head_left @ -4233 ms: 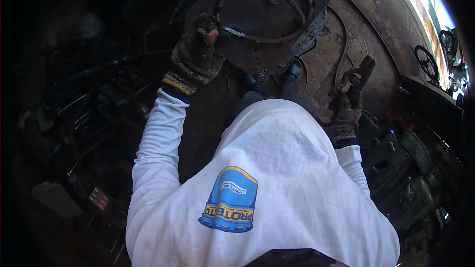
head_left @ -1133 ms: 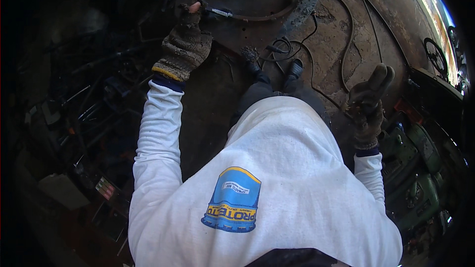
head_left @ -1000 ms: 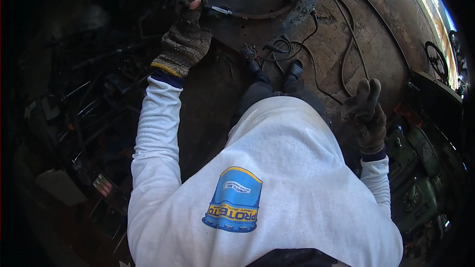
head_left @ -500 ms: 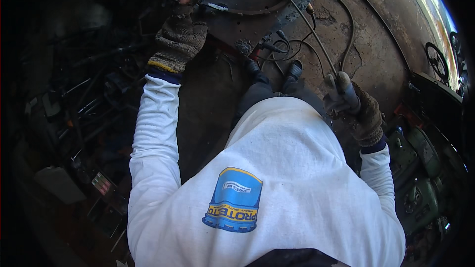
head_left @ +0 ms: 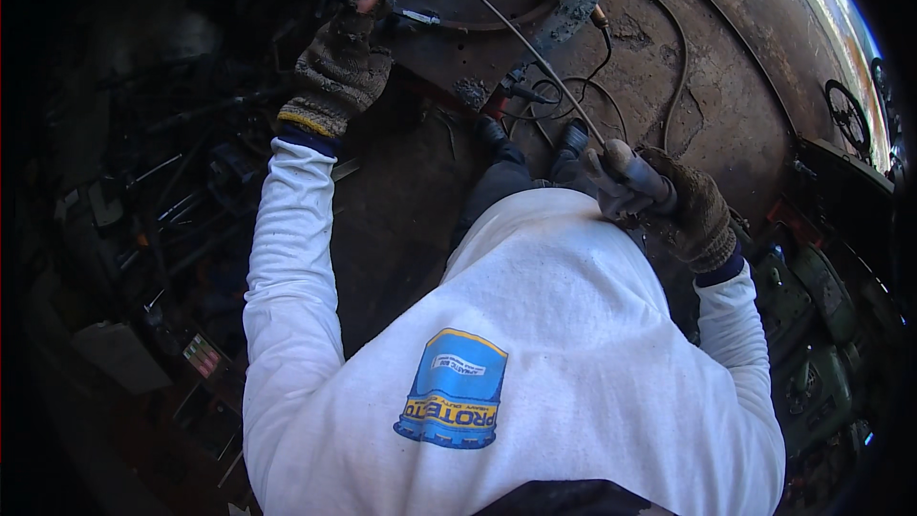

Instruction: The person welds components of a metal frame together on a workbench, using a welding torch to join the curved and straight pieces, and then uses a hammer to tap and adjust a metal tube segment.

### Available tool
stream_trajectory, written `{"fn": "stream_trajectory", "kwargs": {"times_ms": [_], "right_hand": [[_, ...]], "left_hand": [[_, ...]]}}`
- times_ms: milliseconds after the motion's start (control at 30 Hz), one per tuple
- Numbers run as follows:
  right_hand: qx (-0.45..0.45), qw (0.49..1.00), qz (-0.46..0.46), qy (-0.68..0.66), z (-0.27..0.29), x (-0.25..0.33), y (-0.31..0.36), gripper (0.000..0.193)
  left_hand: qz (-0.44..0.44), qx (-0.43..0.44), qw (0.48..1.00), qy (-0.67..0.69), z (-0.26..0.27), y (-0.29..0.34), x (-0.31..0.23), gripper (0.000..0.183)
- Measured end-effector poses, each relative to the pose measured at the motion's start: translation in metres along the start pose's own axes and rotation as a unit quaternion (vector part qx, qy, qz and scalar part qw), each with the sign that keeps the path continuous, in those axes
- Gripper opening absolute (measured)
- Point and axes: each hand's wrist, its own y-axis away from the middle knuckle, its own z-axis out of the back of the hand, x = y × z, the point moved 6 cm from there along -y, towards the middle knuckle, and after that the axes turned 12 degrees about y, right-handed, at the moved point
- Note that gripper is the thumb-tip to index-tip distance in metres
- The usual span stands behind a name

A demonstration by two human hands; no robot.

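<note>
My left hand (head_left: 339,67), in a worn knit glove, grips the near left edge of a dark round metal plate (head_left: 449,48). A thin metal ring (head_left: 540,14) lies on that plate. My gloved right hand (head_left: 683,210) is closed on a welding electrode holder (head_left: 621,167). A thin rod (head_left: 544,62) sticks out of the holder, up and to the left, and its tip is over the plate's right side. My dark shoes (head_left: 573,139) stand just below the plate.
Black cables (head_left: 669,67) loop over the rusty floor right of the plate. Green machinery (head_left: 812,354) stands at the right edge. A dark heap of scrap metal and tools (head_left: 162,201) fills the left side.
My right hand has moved from the lower right up and left toward the plate, and the holder's rod now points over it. My left hand stays on the plate's edge.
</note>
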Motion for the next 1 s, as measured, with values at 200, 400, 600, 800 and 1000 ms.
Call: {"fn": "stream_trajectory", "kwargs": {"times_ms": [200, 400, 600, 800, 1000], "right_hand": [[0.003, 1.0, -0.01, -0.026, -0.004, 0.002, -0.005, 0.063], [-0.008, 0.999, 0.0, -0.035, -0.004, 0.004, -0.006, 0.062], [-0.037, 0.999, 0.008, -0.023, -0.003, 0.002, -0.01, 0.069], [-0.042, 0.998, -0.005, -0.043, -0.002, 0.005, -0.012, 0.074], [-0.027, 0.999, 0.006, -0.046, 0.003, 0.011, -0.016, 0.071]], "left_hand": [[-0.035, 0.032, 0.999, -0.005, 0.004, -0.006, -0.007, 0.078], [0.017, -0.007, 0.999, 0.04, 0.014, 0.004, 0.022, 0.069], [0.154, -0.025, 0.974, 0.164, 0.014, 0.013, 0.033, 0.065], [0.098, -0.038, 0.989, 0.103, 0.028, 0.005, 0.004, 0.063], [0.095, -0.03, 0.989, 0.11, 0.019, 0.006, 0.007, 0.063]]}}
